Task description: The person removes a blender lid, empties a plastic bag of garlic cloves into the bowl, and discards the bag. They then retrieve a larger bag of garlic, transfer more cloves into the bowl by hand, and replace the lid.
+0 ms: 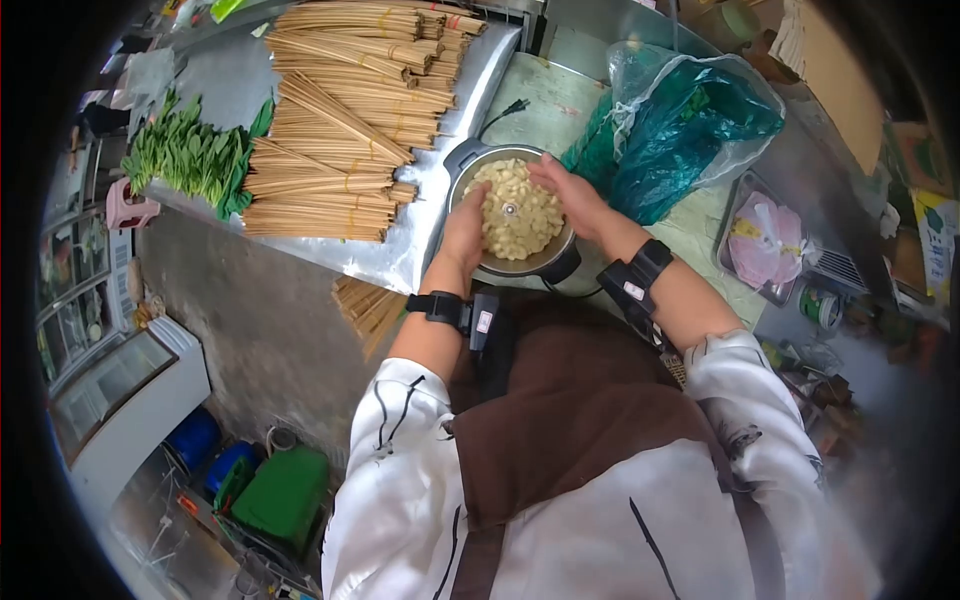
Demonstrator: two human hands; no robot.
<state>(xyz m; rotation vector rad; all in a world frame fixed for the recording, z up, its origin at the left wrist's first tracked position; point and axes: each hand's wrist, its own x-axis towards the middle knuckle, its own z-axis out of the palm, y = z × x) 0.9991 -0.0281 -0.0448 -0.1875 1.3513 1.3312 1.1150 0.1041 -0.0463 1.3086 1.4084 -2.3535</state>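
Note:
A round metal pot [549, 262] with dark handles stands on the counter in front of me. Pale peeled cloves [522, 222], which look like garlic, fill much of it around a small metal centre post [511, 210]. My left hand [465, 228] rests at the pot's left inside edge, its fingertips against the cloves. Over the right rim lies my right hand [572, 196], fingers extended toward the cloves. Neither hand has lifted anything that I can see. A black plug on a cord [515, 106] lies behind the pot.
Bundles of thin wooden sticks [345, 150] cover the metal table at left, beside green leafy vegetables [195, 150]. Teal and clear plastic bags [690, 125] lie behind right. A tray [735, 215] with a pink bag [765, 237] sits at right.

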